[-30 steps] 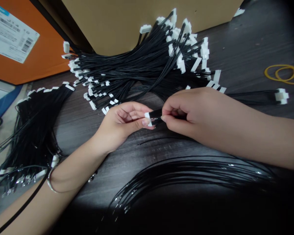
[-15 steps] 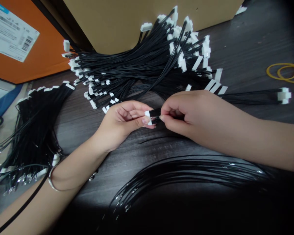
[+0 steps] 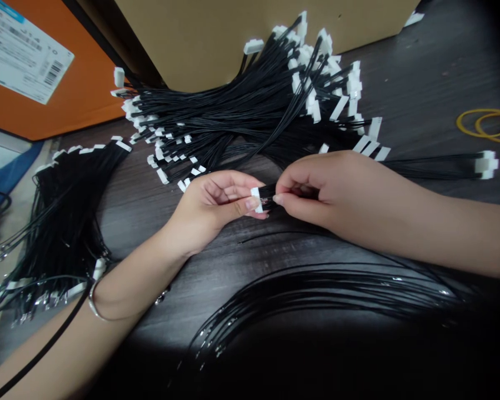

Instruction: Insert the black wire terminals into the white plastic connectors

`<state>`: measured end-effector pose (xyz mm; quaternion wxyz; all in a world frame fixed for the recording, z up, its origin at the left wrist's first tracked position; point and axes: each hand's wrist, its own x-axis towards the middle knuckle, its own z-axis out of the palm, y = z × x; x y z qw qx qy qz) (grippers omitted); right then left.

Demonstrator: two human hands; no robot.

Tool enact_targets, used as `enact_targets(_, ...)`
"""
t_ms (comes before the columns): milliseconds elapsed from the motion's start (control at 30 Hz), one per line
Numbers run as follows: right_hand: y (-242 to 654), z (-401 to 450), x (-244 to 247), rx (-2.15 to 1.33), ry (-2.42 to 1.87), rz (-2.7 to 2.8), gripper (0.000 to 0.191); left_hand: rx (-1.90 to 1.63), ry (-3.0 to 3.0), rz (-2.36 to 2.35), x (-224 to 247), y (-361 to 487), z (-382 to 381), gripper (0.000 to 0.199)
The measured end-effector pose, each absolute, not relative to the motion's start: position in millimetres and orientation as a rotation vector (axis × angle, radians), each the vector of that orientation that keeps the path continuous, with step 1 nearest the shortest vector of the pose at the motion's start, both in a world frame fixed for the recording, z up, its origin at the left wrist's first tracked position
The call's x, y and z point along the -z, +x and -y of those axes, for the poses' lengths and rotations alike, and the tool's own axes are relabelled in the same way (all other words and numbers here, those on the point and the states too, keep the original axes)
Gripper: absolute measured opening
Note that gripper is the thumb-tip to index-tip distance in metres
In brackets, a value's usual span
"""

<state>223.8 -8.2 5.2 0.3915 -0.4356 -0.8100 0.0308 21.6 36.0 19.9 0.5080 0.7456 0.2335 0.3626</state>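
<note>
My left hand (image 3: 216,205) pinches a small white connector (image 3: 256,200) between thumb and fingers near the middle of the view. Black wires (image 3: 268,192) run from the connector's right side toward my right hand (image 3: 316,191). The thumb and forefinger of that hand are closed on black wire just beside the connector; which strands they grip is partly hidden. Beyond the right wrist, the wires come out to a second white connector (image 3: 486,165). One loose black wire (image 3: 275,235) lies on the table below my hands.
A large pile of black wire harnesses (image 3: 216,111) with white connectors lies behind my hands. Another bundle (image 3: 66,216) is at the left, and loose black wires (image 3: 308,291) lie in front. Yellow rubber bands (image 3: 485,125), a cardboard box (image 3: 216,44) and an orange box (image 3: 83,72) stand around.
The whole view has shifted slightly, so everything appears a little to the right. Both hands keep nearly the same hold at the connector.
</note>
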Motion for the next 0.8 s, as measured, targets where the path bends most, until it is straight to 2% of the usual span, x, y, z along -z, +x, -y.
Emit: enact_targets(800,222.7,5.2,-2.5,-0.078,-1.098,2.086,0.017,-0.918,1.879,-0.658,-19.3,24.5,-31.6,0.016)
